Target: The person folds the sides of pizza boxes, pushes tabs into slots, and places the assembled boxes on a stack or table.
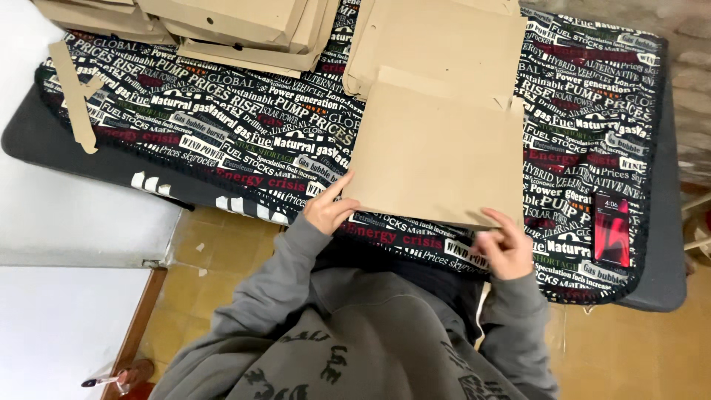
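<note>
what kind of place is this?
Probably a home room used for hand work: a mattress under a black printed cloth serves as bench, stacked with flat brown cardboard sheets, over a yellow tiled floor.

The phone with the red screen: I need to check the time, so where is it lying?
In the head view the phone with the red screen lies flat on the printed cloth, at the table's right edge, beyond the right hand.

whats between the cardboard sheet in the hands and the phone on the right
In the head view, only the printed cloth lies between the cardboard sheet and the phone; nothing else sits on that stretch.
</note>
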